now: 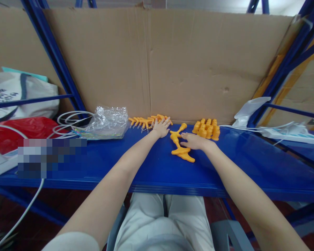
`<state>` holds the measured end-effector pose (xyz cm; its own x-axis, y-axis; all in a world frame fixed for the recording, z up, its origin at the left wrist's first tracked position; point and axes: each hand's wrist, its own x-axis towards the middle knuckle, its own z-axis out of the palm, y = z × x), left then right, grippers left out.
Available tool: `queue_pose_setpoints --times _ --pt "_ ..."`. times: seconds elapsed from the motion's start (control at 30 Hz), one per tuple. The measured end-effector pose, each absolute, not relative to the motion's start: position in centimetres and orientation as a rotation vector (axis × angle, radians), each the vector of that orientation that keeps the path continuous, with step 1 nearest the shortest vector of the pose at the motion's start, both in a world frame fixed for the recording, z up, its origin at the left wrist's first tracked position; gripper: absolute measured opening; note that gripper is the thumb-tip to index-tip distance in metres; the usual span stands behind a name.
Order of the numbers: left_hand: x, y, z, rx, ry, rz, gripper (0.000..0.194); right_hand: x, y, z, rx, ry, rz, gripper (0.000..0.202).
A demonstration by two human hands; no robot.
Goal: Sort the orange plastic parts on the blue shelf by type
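My left hand (161, 128) lies at the right end of a row of orange T-handled corkscrews (142, 122), fingers spread over some of them. Several metal spirals stick out toward the front edge. Nearer the middle, orange plastic pieces (176, 138) lie in a line on the blue shelf, with wider handle-like parts (183, 153) at the near end. My right hand (193, 141) is just right of these pieces, its fingers stretched toward them; whether they touch is unclear. Beyond that hand stands a cluster of orange bell-shaped parts (206, 129).
A tall cardboard sheet (199, 66) closes off the back. Left lie a clear plastic bag (108, 122), coiled white cables (73, 120) and a red bag (28, 129). A white power strip (293, 135) lies right. Blue metal posts (54, 52) frame the shelf.
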<state>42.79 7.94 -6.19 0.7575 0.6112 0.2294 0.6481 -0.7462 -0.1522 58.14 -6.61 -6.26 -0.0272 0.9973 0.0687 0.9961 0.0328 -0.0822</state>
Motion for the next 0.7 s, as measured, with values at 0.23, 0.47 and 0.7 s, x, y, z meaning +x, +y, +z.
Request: queue_pose_setpoints --times 0.23,0.47,0.7 --pt "44.6 5.9 -3.6 -2.840 -1.125 -0.435 0.052 57.0 -7.5 -4.9 -2.167 -2.219 0.039 0.057" --pt "47.2 3.4 -2.7 -2.911 -1.235 -0.261 0.041 58.0 -7.3 -4.7 -2.113 -2.169 -0.062 0.047" --pt "48.1 3.3 -2.6 -2.918 -1.383 -0.073 0.046 56.8 -8.7 -3.1 -2.280 -2.008 -0.118 0.051"
